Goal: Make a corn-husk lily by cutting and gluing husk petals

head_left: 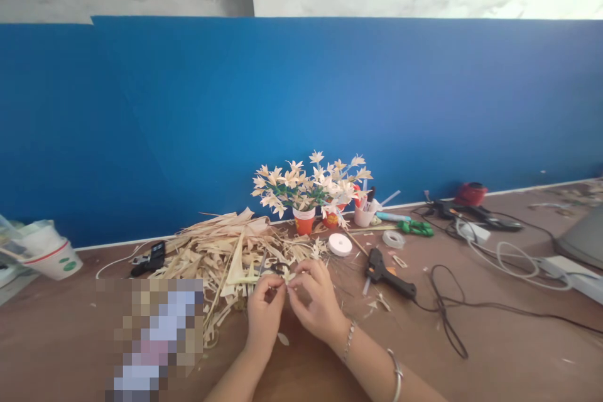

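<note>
Short of the back edge of the smooth brown bench (513,358), the left hand (264,314) and right hand (318,304) pinch a small pale papery petal piece (287,276) between fingertips. Curling cream husk strips (198,251) crowd leftward; bench surface separates the right hand from a black plastic glue gun (382,272).

The brown table (513,345) carries dry strips (207,250), perhaps husk; glue gun (392,276).

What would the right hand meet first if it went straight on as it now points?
Past the small pale piece between the hands, the right hand would probably meet the left hand first; the dry strips lie beyond, though depth is unclear.
</note>
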Available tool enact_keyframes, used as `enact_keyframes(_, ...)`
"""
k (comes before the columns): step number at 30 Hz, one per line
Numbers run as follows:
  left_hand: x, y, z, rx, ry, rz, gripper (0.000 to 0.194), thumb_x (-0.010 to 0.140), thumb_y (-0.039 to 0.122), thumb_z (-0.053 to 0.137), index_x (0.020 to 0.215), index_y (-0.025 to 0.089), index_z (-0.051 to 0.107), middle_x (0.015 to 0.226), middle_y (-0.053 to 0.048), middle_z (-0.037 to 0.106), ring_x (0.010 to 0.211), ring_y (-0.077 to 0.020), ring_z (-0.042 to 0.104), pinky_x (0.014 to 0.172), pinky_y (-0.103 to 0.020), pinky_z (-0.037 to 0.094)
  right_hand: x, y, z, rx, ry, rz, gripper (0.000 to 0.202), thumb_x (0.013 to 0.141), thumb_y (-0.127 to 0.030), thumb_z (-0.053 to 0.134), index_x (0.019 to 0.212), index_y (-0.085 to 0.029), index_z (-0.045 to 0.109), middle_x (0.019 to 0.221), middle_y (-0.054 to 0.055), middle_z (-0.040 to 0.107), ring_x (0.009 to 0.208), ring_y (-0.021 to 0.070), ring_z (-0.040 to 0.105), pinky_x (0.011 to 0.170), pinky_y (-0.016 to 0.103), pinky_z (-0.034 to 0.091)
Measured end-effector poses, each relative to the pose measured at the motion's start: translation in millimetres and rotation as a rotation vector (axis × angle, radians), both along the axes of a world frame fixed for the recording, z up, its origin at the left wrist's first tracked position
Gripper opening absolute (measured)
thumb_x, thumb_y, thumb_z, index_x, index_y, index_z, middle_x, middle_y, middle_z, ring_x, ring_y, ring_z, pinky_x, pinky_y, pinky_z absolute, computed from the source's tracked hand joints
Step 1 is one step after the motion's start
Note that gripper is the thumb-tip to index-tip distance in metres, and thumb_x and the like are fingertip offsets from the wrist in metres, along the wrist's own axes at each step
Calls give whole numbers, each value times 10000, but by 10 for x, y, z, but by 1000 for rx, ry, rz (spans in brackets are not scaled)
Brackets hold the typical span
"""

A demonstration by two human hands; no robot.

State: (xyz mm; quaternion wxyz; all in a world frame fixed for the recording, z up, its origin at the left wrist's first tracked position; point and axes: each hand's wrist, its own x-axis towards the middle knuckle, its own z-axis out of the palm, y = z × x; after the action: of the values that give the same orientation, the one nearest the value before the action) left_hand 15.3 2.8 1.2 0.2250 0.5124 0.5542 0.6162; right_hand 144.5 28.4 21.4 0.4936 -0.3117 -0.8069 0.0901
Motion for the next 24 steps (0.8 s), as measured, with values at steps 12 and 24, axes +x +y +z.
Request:
enact_keyframes(12,-9,-1,2,-19,-46,3,107,703,261,587,642,179,615,701,-30,637,691,-179,594,637,-267,475,-12,-36,27,-32,50,22,133,736,-122,532,821,-222,558,987,64,515,930,216,503,811,386,410)
enact_keyframes(24,-18,15,-16,-15,-57,-31,70,696,229,596,653,178,615,729,-19,607,697,-165,564,647,-254,451,-45,76,0,-504,375,114,150,787,-218,519,642,-188,543,904,53,518,847,185,530,736,304,436)
